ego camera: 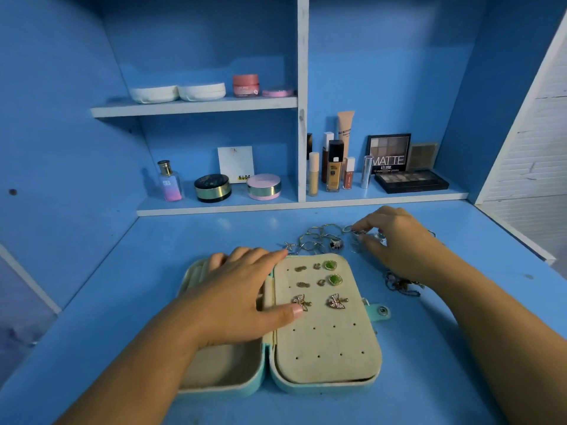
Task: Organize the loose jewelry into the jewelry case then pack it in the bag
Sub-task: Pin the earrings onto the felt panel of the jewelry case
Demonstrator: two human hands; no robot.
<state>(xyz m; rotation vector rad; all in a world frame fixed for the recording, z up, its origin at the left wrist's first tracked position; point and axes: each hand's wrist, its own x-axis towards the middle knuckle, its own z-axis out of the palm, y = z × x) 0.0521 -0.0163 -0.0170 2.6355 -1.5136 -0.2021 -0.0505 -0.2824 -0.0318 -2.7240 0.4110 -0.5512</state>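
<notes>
Left hand (242, 289): laid flat, fingers straight and slightly spread, over the left half of the open teal jewelry case (325, 386), thumb tip on the cream earring panel (331, 342) just beside one of two butterfly earrings (337, 301). Right hand (395, 240): beyond the case's far right corner, fingers curled, thumb and forefinger pinching a small silver ring (359, 233) within the loose jewelry pile (325, 242). Pinned on the panel above the butterflies: two green stud earrings (330, 265) and four small gold pieces (300, 269). In the pile, just behind the case's far edge: linked wire hoops (316, 233), a dark-stoned ring (336, 244), a star-shaped piece (289, 246). Beneath the right wrist, right of the case: a tangle of beaded chain (402, 285). Snap tab (382, 311) projecting from the case's right side. All on a blue desk (122, 302); behind, a shelf unit (302, 87) of cosmetics, among them a "MATTE" eyeshadow palette (388, 154), a foundation bottle (333, 167) and a perfume bottle (170, 182).
</notes>
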